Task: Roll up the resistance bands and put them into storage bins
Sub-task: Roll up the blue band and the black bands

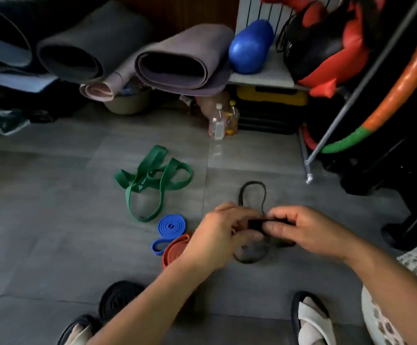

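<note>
While both forearms reach in low over the grey floor (pixel 53 220), left hand (pixel 221 235) and right hand (pixel 304 230) meet, fingers curled, pinching the thin black band (pixel 255 224) between them, its loops trailing on the floor. Green band (pixel 152 180) lies unrolled beyond. Black roll (pixel 117 298), blue roll (pixel 170 226) and orange roll (pixel 175 250) sit to the left.

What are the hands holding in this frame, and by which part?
Both the left hand and right hand pinch the thin black band at a small rolled section between them; its loose loops hang free.
</note>
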Tool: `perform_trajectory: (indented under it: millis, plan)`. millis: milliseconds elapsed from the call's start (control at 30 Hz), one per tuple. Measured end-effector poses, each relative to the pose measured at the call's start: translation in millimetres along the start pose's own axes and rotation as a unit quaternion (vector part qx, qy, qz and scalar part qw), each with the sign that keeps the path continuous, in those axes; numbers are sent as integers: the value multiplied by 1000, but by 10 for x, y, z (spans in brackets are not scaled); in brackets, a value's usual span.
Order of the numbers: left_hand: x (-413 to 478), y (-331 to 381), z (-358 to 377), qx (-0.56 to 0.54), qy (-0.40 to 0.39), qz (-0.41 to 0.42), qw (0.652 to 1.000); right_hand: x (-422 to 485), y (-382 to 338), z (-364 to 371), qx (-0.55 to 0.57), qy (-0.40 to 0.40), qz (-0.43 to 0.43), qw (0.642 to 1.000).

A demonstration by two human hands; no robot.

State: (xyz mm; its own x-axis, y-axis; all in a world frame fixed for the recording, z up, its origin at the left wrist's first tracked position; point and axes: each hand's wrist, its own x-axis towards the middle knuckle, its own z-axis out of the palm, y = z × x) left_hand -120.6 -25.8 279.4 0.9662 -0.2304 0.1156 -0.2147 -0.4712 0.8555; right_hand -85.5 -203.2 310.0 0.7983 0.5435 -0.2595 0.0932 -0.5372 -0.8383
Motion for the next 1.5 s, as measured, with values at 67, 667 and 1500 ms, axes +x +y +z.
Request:
perform_trajectory:
  millis: [67,667,1500]
  plan:
    - [-38,259,-92,-37,-2,-18,999,-201,-207,-90,39,39,-39,998]
    - [-270,30,-377,-373,30,-231,898,230,-75,585,5,38,-86,996]
    - [-205,-182,-327,-51,64,-88,993,247,-132,313,-145,83,-106,980]
